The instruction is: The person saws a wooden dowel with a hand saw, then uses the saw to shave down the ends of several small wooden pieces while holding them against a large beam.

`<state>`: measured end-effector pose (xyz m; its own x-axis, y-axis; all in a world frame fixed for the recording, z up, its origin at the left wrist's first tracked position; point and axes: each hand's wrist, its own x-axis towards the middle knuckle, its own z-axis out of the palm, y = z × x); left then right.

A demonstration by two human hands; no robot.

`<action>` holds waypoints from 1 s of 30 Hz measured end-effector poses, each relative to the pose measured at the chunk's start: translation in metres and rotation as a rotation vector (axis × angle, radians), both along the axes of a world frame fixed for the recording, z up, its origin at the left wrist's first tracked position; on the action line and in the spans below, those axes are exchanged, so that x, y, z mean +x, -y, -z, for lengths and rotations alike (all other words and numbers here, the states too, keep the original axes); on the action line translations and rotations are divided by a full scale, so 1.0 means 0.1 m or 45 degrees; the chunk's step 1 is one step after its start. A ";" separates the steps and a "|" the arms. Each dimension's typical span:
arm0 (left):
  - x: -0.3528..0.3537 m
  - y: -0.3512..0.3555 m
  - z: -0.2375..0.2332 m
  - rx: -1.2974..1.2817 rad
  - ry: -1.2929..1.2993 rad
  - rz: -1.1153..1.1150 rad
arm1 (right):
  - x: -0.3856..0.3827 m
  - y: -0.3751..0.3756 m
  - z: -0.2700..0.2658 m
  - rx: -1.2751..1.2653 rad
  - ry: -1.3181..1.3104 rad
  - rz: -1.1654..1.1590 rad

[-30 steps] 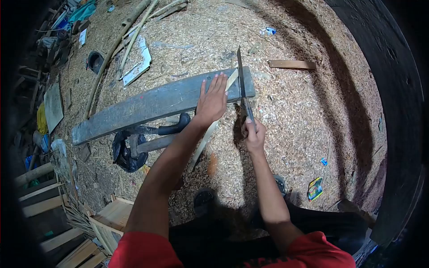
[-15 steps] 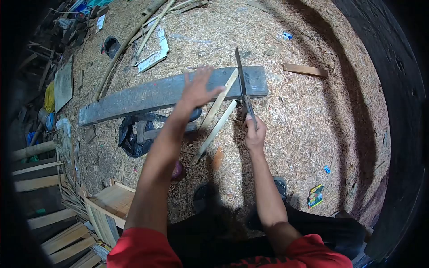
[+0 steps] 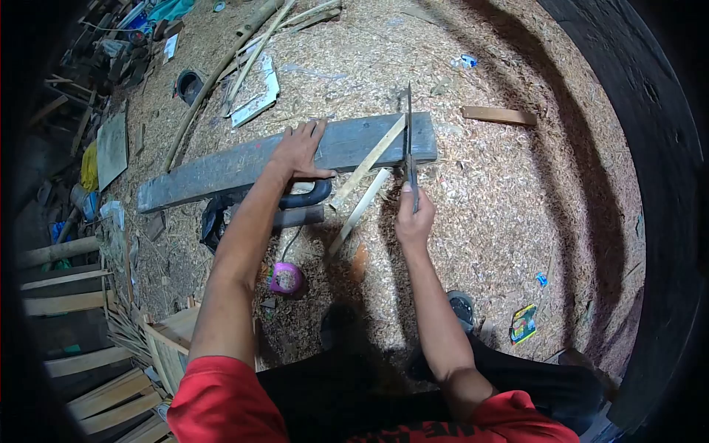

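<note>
My left hand lies with fingers spread on a long grey plank, its thumb over the near edge. In my right hand is the handle of a handsaw, whose blade points away from me over the plank's right end. A thin wooden strip rests slantwise on the plank, its far end beside the blade. Nearer to me lies a second pale strip on the shavings. Below my left hand are a black curved handle and a dark bar, partly hidden by my forearm.
Wood shavings cover the ground. A pink tape measure lies near my left forearm, and a short wood block at the right. A wooden box and stacked slats stand at the lower left. A dark beam borders the right.
My left hand has come down from above the strip onto the plank, further left. The saw has shifted slightly right, and the strip on the plank now lies at a flatter slant.
</note>
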<state>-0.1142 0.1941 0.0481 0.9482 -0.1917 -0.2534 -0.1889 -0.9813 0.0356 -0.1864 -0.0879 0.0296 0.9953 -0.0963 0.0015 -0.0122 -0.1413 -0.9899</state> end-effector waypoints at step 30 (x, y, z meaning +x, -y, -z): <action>0.09 1.52 0.39 -0.512 0.452 -0.108 | -0.02 0.15 0.15 0.226 -0.045 0.089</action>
